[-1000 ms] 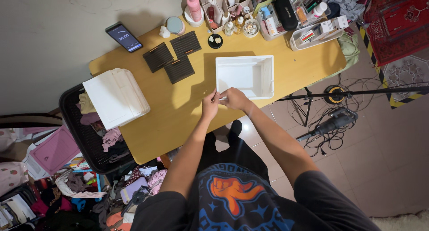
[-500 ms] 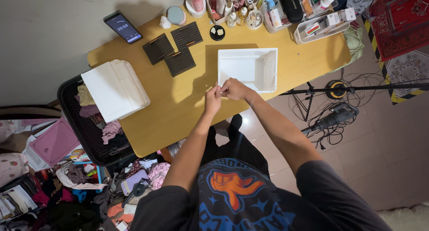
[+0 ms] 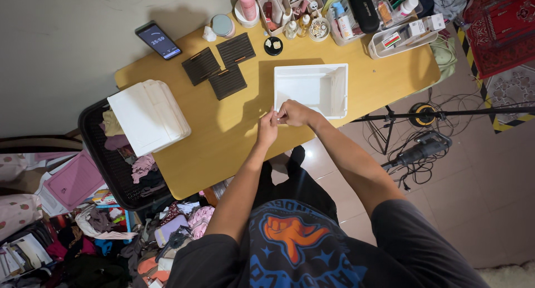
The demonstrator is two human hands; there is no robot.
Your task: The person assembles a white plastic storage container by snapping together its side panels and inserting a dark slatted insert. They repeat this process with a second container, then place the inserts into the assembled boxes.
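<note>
Both hands meet over the yellow counter [image 3: 223, 148], just in front of the near left corner of the white rectangular tray [image 3: 310, 88]. The left hand [image 3: 267, 127] has its fingers curled and pinched together toward the right hand [image 3: 293, 113], whose fingers are likewise drawn closed; the fingertips of the two hands touch or nearly touch. Whatever small item is pinched between them is too small to identify, so the grip cannot be confirmed. The tray lies flat on the counter, open side up, with one short wall (the right one) catching the light. To the left of the hands, well apart, a white lidded box [image 3: 149, 116] overhangs the counter edge above a black basket [image 3: 114, 165] of clothes. Three dark ribbed square panels [image 3: 219, 66] lie between the box and the tray, and a smartphone [image 3: 158, 40] with a lit screen lies near the far left corner. Containers and bottles crowd the far edge.
</note>
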